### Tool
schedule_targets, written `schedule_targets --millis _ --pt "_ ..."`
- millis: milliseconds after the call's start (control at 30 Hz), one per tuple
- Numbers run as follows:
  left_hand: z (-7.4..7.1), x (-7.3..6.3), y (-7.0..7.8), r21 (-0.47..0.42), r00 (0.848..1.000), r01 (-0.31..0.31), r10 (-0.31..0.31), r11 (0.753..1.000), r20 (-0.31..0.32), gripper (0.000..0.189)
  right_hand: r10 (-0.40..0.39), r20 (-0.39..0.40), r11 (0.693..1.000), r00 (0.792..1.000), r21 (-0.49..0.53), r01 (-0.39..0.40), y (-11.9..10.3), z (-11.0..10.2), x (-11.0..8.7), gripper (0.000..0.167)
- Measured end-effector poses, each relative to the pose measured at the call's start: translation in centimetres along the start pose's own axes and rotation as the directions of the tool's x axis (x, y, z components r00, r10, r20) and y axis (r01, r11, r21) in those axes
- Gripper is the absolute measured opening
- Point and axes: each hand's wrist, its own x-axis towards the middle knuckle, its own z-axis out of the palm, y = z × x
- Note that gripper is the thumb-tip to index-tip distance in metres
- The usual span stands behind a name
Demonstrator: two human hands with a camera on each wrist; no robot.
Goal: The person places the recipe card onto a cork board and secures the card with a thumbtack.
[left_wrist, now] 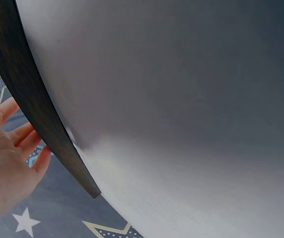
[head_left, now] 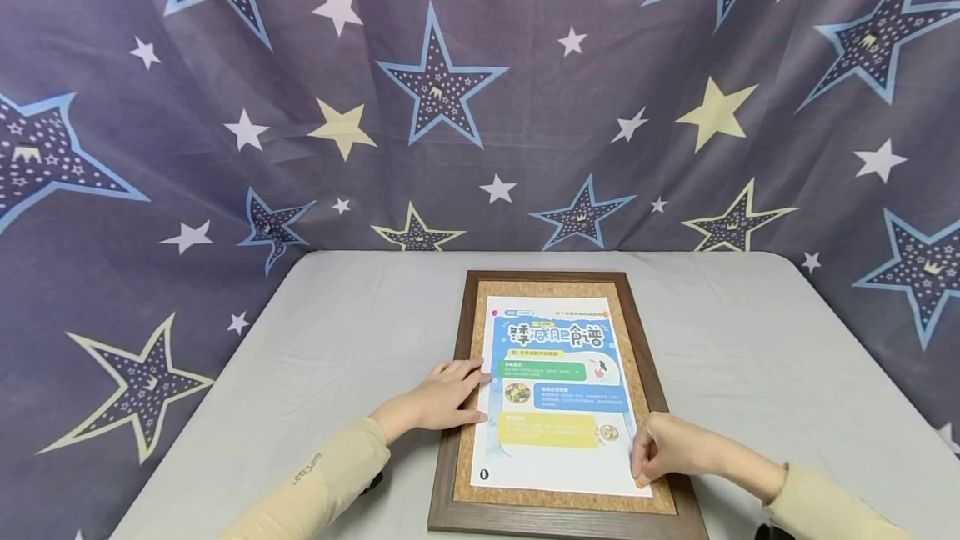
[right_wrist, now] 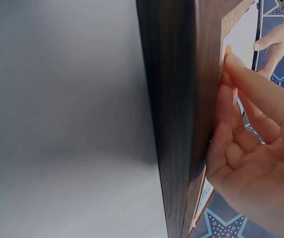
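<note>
A printed poster (head_left: pixel 558 467) with coloured text bands lies on a cork board (head_left: pixel 464 473) in a dark brown wooden frame (head_left: pixel 660 373). My left hand (head_left: pixel 442 397) rests over the frame's left side, its fingers spread and touching the poster's left edge. At the poster's lower right corner, my right hand (head_left: pixel 667 444) has its fingers curled. Its thumb is on a small orange pushpin (right_wrist: pixel 228 50), which shows at the tip. A pink pin (head_left: pixel 495 312), another orange pin (head_left: pixel 606 314) and a black pin (head_left: pixel 483 474) sit at the other corners.
The framed board lies on a table with a light grey cover (head_left: pixel 360 315). Behind and beside the table hangs a dark curtain (head_left: pixel 465 173) patterned with stars. The left wrist view shows the frame's side rail (left_wrist: pixel 37 99) close up.
</note>
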Motion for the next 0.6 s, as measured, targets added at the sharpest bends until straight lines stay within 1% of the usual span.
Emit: schedule_targets --millis 167,233,300,433,533,600 --pt "0.0 -0.1 0.0 0.000 1.000 0.004 -0.004 1.000 0.004 0.060 -0.009 -0.008 1.000 1.000 -0.022 0.009 0.2 0.1 0.1 0.008" --pt "0.0 -0.1 0.0 0.001 1.000 0.005 -0.005 1.000 0.003 0.060 -0.040 -0.009 0.999 0.999 -0.022 0.040 0.3 0.1 0.0 0.007" --pt "0.0 -0.2 0.0 0.004 1.000 0.005 -0.005 1.000 0.002 0.060 -0.089 -0.004 0.996 0.996 -0.010 0.089 0.6 0.0 0.0 0.007" --pt "0.0 -0.1 0.1 0.001 1.000 0.000 0.000 1.000 -0.001 0.060 -0.174 0.017 0.984 0.985 0.048 0.173 1.1 -0.1 -0.2 0.004" --pt "0.1 -0.1 0.0 -0.014 1.000 0.004 -0.004 1.000 -0.008 0.059 -0.199 0.029 0.976 0.980 0.091 0.196 1.3 -0.3 -0.3 0.004" --pt "0.2 0.0 0.0 -0.028 1.000 0.009 -0.009 1.000 -0.013 0.058 -0.203 0.017 0.975 0.979 0.093 0.201 1.5 -0.5 -0.5 0.003"
